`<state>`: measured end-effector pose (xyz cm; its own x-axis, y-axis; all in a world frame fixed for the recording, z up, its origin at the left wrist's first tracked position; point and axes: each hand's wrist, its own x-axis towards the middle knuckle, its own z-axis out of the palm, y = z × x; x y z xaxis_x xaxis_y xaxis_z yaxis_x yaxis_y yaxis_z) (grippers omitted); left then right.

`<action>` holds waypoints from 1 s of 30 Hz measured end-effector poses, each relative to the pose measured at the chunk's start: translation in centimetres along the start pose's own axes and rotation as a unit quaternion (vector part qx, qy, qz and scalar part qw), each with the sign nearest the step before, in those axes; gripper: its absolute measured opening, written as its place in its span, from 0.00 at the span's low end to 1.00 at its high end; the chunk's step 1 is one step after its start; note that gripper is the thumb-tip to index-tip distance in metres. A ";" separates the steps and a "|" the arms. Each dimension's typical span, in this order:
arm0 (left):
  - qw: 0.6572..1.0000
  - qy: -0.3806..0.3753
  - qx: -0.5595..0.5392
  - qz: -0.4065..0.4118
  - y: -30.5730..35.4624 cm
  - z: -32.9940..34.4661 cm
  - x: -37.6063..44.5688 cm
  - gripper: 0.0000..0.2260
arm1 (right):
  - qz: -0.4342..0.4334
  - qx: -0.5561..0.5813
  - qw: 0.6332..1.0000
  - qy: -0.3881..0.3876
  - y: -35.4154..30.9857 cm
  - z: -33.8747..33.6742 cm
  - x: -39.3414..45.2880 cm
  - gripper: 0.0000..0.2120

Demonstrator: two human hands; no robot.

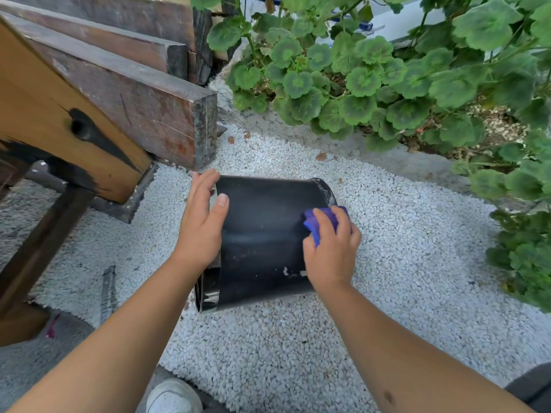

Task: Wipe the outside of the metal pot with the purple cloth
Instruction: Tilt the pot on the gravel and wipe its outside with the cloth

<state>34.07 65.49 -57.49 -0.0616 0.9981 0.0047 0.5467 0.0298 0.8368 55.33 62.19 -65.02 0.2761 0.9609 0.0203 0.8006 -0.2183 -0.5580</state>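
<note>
A dark metal pot (262,234) lies on its side on white gravel, in the middle of the head view. My left hand (202,222) presses flat on its left end, fingers spread over the edge. My right hand (331,248) is closed on a bunched purple cloth (322,217) and holds it against the pot's right side, near that end's edge. Pale chips show in the dark finish near my right wrist.
Stacked wooden beams (143,99) and a dark metal post (44,239) stand close on the left. Green leafy plants (387,79) fill the back and right. White gravel (298,338) covers the ground. A white shoe (173,396) shows at the bottom.
</note>
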 end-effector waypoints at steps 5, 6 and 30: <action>0.998 0.051 0.009 0.029 -0.2 -0.4 -0.7 0.30 | 0.016 0.029 0.999 0.003 0.6 0.0 0.3 0.24; 0.999 0.022 0.000 0.049 -0.5 -0.6 -1.2 0.32 | 0.020 0.035 0.999 0.007 0.6 0.0 0.4 0.24; 0.998 -0.026 -0.041 0.039 -0.1 1.2 -0.9 0.30 | -0.116 0.071 0.990 0.032 -3.6 1.0 -0.6 0.19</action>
<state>35.07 64.69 -58.23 0.0225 0.9988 0.0445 0.4783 -0.0498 0.8768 51.72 62.60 -63.89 0.1303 0.9686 0.2118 0.7653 0.0376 -0.6426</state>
